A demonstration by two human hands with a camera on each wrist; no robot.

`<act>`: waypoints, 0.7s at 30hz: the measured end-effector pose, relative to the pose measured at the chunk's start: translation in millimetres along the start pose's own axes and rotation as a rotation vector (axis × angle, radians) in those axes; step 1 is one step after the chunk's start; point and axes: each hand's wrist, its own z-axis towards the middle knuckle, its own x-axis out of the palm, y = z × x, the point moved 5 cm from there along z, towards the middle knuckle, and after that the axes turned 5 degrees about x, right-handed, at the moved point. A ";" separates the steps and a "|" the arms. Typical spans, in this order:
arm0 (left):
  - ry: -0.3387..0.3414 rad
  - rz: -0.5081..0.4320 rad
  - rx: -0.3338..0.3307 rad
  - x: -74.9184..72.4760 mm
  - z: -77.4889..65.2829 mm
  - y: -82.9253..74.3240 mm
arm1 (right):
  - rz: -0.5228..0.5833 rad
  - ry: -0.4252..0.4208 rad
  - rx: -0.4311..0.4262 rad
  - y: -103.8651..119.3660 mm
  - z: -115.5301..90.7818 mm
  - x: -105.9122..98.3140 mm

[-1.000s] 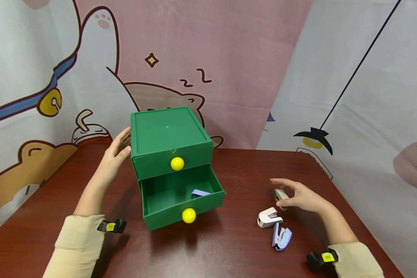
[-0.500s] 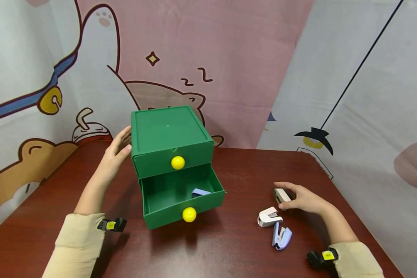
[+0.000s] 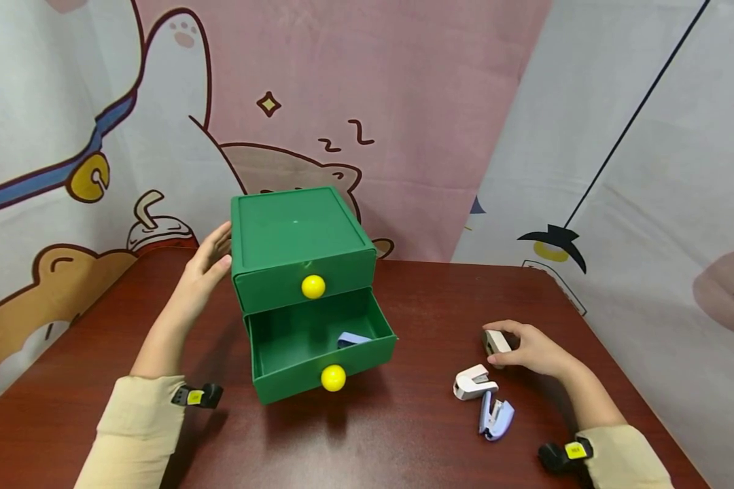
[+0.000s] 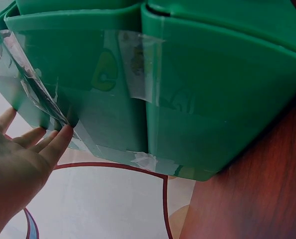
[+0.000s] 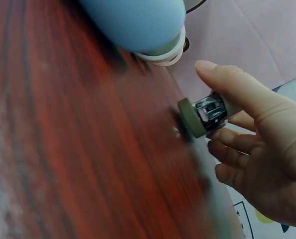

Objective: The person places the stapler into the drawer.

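Observation:
A green two-drawer box (image 3: 300, 231) stands left of centre, its lower drawer (image 3: 269, 390) pulled out with a blue-purple stapler (image 3: 353, 339) inside. My left hand (image 3: 202, 268) rests its fingertips against the box's left side, fingers fairly straight; the left wrist view shows them on the taped green wall (image 4: 188, 99). Over on the right, my right hand (image 3: 535, 348) pinches a beige stapler (image 3: 497, 343) between thumb and fingers. In the right wrist view, the beige stapler's end (image 5: 200, 117) shows between them, close to the table.
A white stapler (image 3: 474, 382) and a lavender stapler (image 3: 497, 416) lie together just in front of the right hand. Round yellow knobs stick out from both drawers, such as the lower knob (image 3: 333, 377). Behind the brown table (image 3: 428, 448) hangs a printed cloth (image 3: 428, 136).
My right hand has come down around the beige stapler, its thumb and fingers closing on it. The left hand stays against the box.

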 end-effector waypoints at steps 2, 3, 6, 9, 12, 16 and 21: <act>0.000 0.002 0.000 0.2 0.1 -0.4 | -0.005 -0.037 0.004 1.3 0.0 -1.6; -0.001 0.002 0.001 0.3 0.1 -0.6 | -0.011 -0.055 0.006 2.1 -0.1 -2.6; 0.000 -0.007 0.006 0.2 0.2 -0.1 | -0.014 -0.098 0.016 4.9 0.2 -4.7; 0.002 -0.016 0.009 0.3 0.3 0.3 | -0.018 -0.132 0.018 8.3 1.0 -5.9; 0.001 -0.017 0.008 0.3 0.2 0.3 | -0.027 -0.166 0.017 12.5 2.0 -6.4; -0.001 -0.018 0.011 0.3 0.2 0.0 | -0.040 -0.207 -0.006 20.7 3.5 -6.7; 0.002 -0.028 0.017 0.1 0.6 0.7 | -0.036 -0.248 -0.060 37.0 3.1 -7.5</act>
